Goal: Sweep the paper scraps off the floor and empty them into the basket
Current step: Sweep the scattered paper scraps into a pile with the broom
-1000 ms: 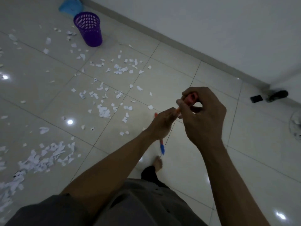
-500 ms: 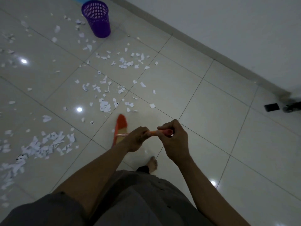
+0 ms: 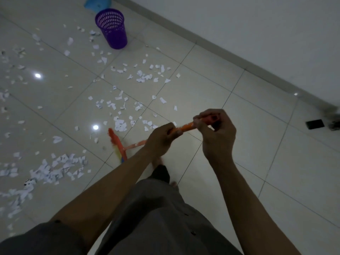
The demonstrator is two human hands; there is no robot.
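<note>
Barely begun, by the look of it. Paper scraps point(image 3: 55, 170) lie all over the floor point(image 3: 257, 144): a dense drift at lower left, a looser band through the middle, a scatter running up to the foot of the basket point(image 3: 113, 28). No gathered pile is visible. The basket stands upright near the wall, well apart from the person; whether anything is in it cannot be told from this angle. A blue dustpan point(image 3: 97, 3) sits just behind it, untouched.

Broom head point(image 3: 116, 140) is low by the floor, at the near edge of the middle band, blurred. Its orange handle point(image 3: 184, 128) slants up to both hands. Left hand point(image 3: 161, 138) has its fingers curled round the shaft lower down; right hand point(image 3: 215, 133) has fingers and thumb wrapped round the top end.

Judgement: sweeping stage, early. Left to do: collect the scraps, load the dustpan, tip into the basket.

A small black object point(image 3: 315, 124) lies far right by the wall.
</note>
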